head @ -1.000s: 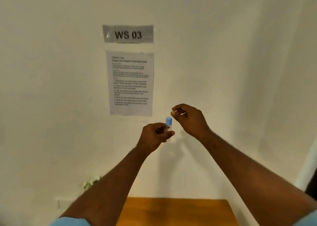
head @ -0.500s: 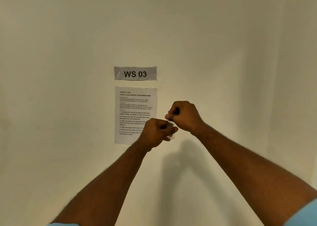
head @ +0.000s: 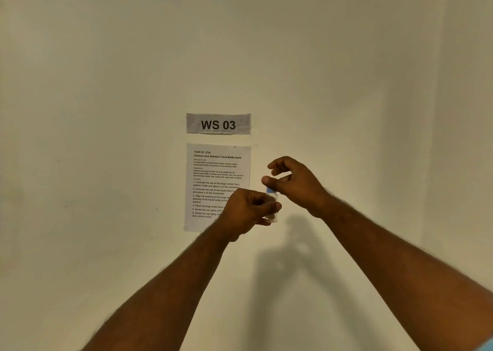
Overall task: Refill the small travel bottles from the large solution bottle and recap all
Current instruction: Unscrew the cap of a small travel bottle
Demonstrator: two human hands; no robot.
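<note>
My left hand (head: pixel 248 209) clamps the small travel bottle (head: pixel 272 212) upright so my right hand's (head: pixel 296 184) loosely parted fingers (head: pixel 268 181) can twist its blue cap (head: pixel 270 189).

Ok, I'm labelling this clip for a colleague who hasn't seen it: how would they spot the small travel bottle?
Find the WS 03 sign on the wall and the instruction sheet below it. At the sheet's lower right, the left hand grips the small travel bottle. It is clear with a blue cap, just under the right hand.

I count two hands, left (head: pixel 246 212) and right (head: pixel 293 182), one travel bottle (head: pixel 272 206) with one blue cap (head: pixel 270 190), and two wall notices, the "WS 03" sign (head: pixel 218 124) and the instruction sheet (head: pixel 213 174).
</note>
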